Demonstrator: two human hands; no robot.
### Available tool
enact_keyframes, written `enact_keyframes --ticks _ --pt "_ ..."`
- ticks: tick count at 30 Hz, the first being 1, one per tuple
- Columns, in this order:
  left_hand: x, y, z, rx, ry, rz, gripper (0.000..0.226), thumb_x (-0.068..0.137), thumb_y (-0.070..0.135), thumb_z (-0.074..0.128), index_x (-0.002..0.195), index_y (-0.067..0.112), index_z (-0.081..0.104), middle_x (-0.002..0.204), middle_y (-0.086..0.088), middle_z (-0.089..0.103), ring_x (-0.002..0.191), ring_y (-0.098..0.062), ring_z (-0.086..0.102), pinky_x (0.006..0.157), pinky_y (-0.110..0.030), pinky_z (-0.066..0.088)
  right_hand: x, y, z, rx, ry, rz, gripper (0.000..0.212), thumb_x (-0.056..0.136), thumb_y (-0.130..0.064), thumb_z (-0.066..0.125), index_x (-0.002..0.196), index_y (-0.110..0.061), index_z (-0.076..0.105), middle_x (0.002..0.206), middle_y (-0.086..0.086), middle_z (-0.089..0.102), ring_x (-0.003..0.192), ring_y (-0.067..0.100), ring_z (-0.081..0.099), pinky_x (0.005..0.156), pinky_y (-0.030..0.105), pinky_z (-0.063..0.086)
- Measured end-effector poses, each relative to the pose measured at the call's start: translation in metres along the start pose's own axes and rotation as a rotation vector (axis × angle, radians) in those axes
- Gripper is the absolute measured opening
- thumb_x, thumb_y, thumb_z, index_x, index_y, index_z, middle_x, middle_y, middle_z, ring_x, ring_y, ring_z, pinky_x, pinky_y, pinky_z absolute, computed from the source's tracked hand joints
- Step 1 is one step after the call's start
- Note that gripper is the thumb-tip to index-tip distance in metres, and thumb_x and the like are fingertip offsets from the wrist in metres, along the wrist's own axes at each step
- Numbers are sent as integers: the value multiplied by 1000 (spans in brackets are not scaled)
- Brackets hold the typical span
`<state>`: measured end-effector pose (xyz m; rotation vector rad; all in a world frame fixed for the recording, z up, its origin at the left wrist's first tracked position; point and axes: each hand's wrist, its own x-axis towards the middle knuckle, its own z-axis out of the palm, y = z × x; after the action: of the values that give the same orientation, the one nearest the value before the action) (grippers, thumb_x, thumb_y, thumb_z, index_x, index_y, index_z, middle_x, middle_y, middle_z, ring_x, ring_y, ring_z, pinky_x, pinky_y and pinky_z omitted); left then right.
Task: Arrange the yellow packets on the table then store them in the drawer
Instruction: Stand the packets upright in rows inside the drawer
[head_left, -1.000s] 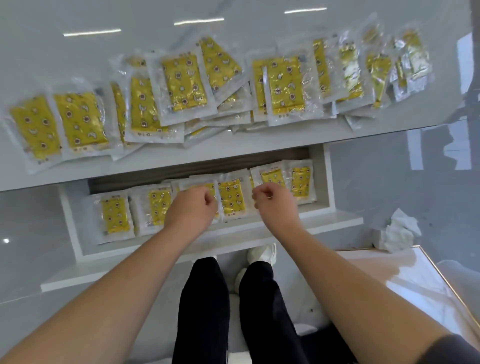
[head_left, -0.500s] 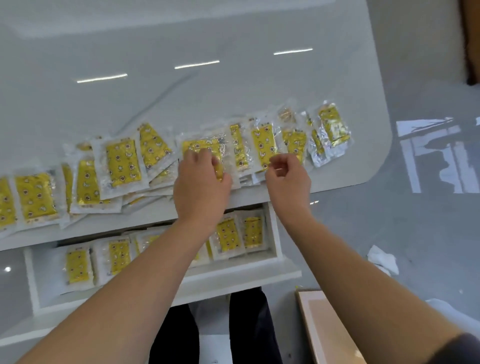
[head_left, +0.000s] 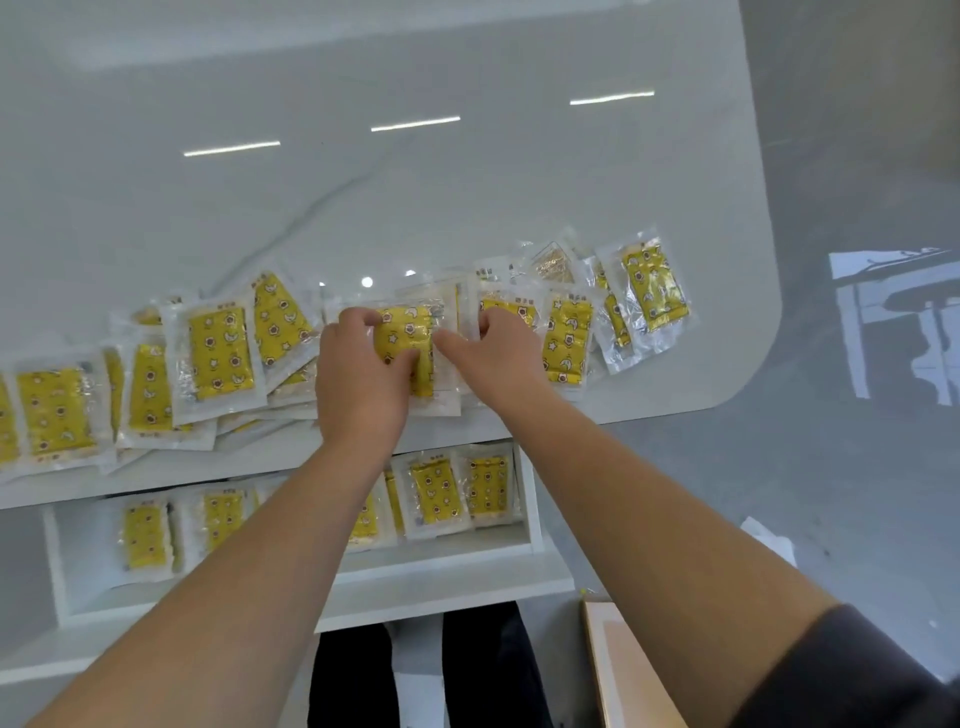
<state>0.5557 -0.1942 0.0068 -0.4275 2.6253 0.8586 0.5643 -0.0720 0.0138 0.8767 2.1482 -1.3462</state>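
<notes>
Many yellow packets (head_left: 218, 353) lie overlapped in a loose row along the near edge of the glossy white table (head_left: 467, 182), and several more sit side by side in the open drawer (head_left: 525, 499) just below that edge. Both hands are on one packet (head_left: 402, 338) in the middle of the row. The left hand (head_left: 361, 379) curls its fingers round the packet's left side with the thumb across the yellow face, while the right hand (head_left: 498, 358) pinches the clear border on the packet's right side. Each packet looks thin, flat and very light, a soft yellow insert sealed in shiny film that bends and crinkles rather than holding its shape. The film is probably slippery, both against the polished tabletop and against the packets stacked under it, so a pull on one is likely to drag its neighbours along or fan the row out of line. The sealed clear margin seems the best place to take hold, since it is flat and free of the insert. A pinch on two opposite margins should keep the packet from folding. Nothing here looks fragile, so a firm grip carries little risk.
</notes>
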Motion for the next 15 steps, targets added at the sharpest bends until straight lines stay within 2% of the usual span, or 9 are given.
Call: enact_keyframes --ticks 3,5,8,10,12,15 --pt "0 1 -3 -95 16 36 28 89 17 66 115 17 57 108 2 60 95 -16 58 81 -31 49 2 2 3 -6 -26 0 36 80 -33 72 70 -21 40 69 -6 44 58 8 40 52 22 29" --pt "0 -1 -7 -104 43 36 20 92 17 61 111 18 58 102 5 62 88 -14 59 78 -33 52 1 2 6 10 -50 -8 35 78 -30 75 70 -18 43 70 -1 49 61 12 45 55 24 35" --pt "8 -14 -20 -73 115 -6 16 91 21 56 107 21 58 102 5 61 91 -16 60 76 -37 52 -2 -2 5 70 -78 -12 27 80 -24 74 72 -14 50 68 1 50 65 18 49 64 36 46" --pt "18 -31 -34 -8 150 -65 22 89 22 57 111 18 57 115 0 56 103 -21 56 82 -39 50 -3 -7 3 77 -81 -12 21 84 -22 71 76 -17 53 72 -1 55 71 19 55 73 40 52" --pt "28 -48 -48 97 171 -168 34 86 25 62 117 15 53 125 -8 48 115 -28 48 91 -45 45 -3 -13 2 69 -86 -16 19 86 -21 69 76 -18 53 77 1 57 75 20 57 75 39 52" --pt "44 -64 -66 185 166 -363 61 80 38 69 128 11 42 134 -14 41 126 -34 39 99 -52 38 -3 -23 3 81 -92 -8 12 88 -20 66 91 -10 60 93 13 65 84 28 63 83 45 53"
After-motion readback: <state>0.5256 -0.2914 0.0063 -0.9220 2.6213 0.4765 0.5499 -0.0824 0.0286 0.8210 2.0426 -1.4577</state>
